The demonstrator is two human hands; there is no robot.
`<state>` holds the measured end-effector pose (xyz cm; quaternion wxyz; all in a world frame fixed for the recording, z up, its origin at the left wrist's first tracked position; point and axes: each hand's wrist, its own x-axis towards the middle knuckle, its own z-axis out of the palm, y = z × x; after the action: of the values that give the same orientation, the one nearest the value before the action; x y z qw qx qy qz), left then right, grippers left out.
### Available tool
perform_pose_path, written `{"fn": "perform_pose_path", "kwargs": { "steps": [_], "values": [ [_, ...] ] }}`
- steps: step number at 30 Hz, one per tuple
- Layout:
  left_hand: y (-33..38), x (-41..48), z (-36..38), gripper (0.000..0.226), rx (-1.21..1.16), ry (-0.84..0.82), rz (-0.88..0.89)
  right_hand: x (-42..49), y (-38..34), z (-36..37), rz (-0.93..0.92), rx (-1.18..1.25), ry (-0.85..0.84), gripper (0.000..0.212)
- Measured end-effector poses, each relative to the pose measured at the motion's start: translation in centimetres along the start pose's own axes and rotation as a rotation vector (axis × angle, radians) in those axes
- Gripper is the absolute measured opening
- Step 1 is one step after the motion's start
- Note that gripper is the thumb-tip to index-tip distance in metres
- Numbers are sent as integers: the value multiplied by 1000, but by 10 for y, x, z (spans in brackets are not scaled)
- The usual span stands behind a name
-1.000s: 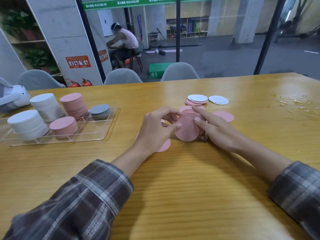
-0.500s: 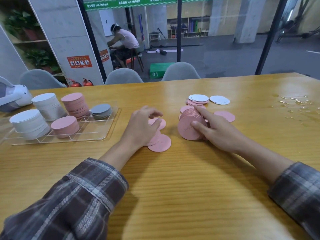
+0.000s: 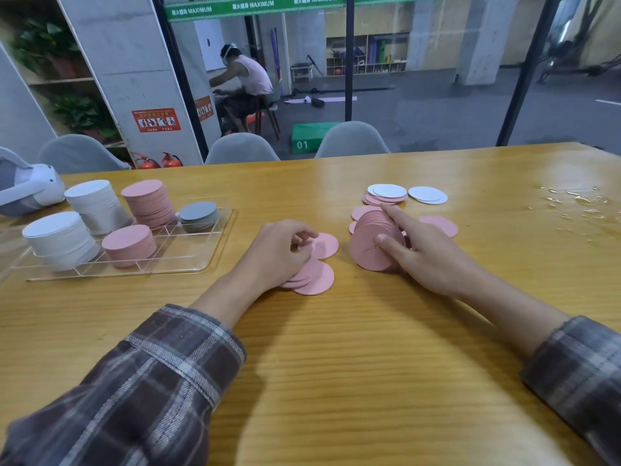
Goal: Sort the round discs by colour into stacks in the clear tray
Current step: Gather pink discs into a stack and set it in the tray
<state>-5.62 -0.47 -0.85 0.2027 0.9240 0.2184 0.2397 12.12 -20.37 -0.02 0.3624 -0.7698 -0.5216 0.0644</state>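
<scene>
Gathering pinks: the right hand (image 3: 433,253) holds an on-edge bundle of pink discs (image 3: 371,245) on the counter (image 3: 336,364); the left hand (image 3: 279,253) seemingly pinches loose pink discs (image 3: 317,280). Next, carry them to the clear tray (image 3: 188,253).

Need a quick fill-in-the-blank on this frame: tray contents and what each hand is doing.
The clear tray holds two white stacks, two pink stacks and one ____ stack.
The right hand grips a bundle of ____ discs tipped on edge.
The left hand rests on pink discs lying ____ on the table.

Missing words: grey; pink; flat
</scene>
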Motion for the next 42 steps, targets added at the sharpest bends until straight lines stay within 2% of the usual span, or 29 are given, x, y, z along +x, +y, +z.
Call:
{"fn": "perform_pose_path", "kwargs": {
  "steps": [3,8,13,16,18,22,26,29,35,39,42],
  "values": [
    [8,-2,2,10,24,4,32,0,-2,0,17,-3,14,59],
    [23,-6,10,27,-25,-40,33,0,-2,-2,91,-1,44,61],
    [30,-7,9,30,-20,-112,13,1,0,-1,108,26,47,61],
    [29,-5,5,48,-97,-134,-46,1,0,-1,110,32,53,60],
    [28,-5,4,53,-121,-120,-55,1,2,-3,118,43,63,60],
    [28,-4,2,25,-164,-28,-42,2,5,-3,113,36,54,61],
    [31,-4,2,10,-378,35,-64,2,5,0,71,63,28,60],
    [34,-6,4,9,-448,48,-64,3,5,1,11,83,-24,58],
    [45,-9,14,13,-405,97,-20,3,-1,1,-1,125,-49,55],
    [48,-9,15,20,-381,150,-17,0,-2,2,-36,81,-76,70],
    [45,-8,12,12,-413,85,-1,-1,-1,4,-45,37,-58,79]
  ]
}}
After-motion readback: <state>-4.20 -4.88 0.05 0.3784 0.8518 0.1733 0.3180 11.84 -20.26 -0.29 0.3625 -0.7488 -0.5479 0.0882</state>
